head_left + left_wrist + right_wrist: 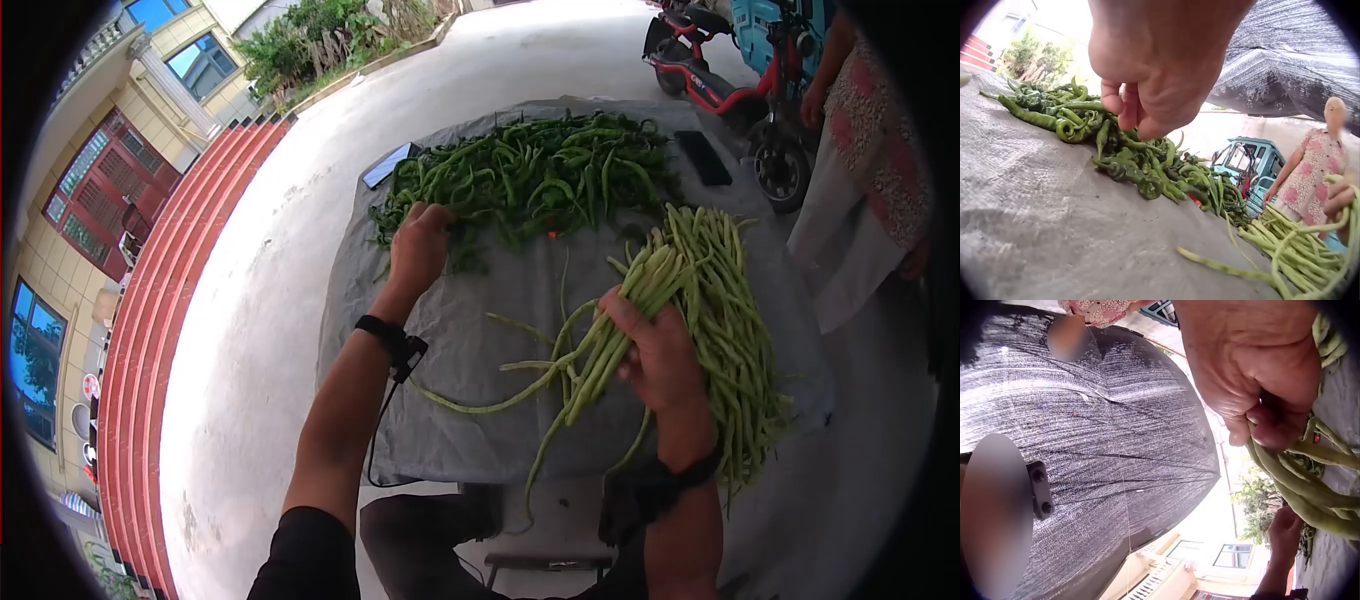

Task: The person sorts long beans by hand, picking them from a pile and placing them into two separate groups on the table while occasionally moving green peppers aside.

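A heap of green peppers (530, 165) lies across the far side of the grey cloth. My left hand (418, 248) is at its near left edge. Seen from the left wrist, the bent fingers of that hand (1160, 69) hang over the peppers (1129, 153); whether they pinch one is hidden. My right hand (660, 350) grips a bunch of long green beans (610, 345), whose ends hang out to the left and down. The right wrist view has the thumb and fingers of this hand (1260, 375) curled round the beans (1304, 494). A larger bean pile (735, 340) lies beside it.
The grey cloth (470, 350) covers the table, with one phone (390, 165) at the far left and another dark phone (703, 158) at the far right. A person in a floral top (880, 150) stands at the right near a red scooter (710, 85). Red steps (190, 280) are farther left.
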The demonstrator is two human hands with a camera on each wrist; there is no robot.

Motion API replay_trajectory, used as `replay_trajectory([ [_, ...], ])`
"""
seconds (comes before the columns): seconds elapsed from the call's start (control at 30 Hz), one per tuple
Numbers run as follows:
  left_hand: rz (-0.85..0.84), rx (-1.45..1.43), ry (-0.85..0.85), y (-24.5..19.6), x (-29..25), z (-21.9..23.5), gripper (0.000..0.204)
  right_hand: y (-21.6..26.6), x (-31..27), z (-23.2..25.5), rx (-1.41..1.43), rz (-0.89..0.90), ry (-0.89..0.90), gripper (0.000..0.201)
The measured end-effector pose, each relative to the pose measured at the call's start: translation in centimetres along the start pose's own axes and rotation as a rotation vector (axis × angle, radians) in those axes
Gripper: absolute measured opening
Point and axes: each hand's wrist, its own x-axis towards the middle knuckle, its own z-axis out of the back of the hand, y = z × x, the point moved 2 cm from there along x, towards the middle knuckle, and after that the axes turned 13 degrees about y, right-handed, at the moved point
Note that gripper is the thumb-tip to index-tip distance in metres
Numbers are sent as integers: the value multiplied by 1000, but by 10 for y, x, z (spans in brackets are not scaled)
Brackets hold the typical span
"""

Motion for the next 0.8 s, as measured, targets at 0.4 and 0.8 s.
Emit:
replay_trajectory([
  [0.4, 221, 267, 339, -29, -4, -26, 49, -3, 1, -1, 26, -10, -6, 17],
  [0.8, 225, 247, 381, -45, 3, -22, 60, 0, 0, -1, 15, -30, -4, 18],
])
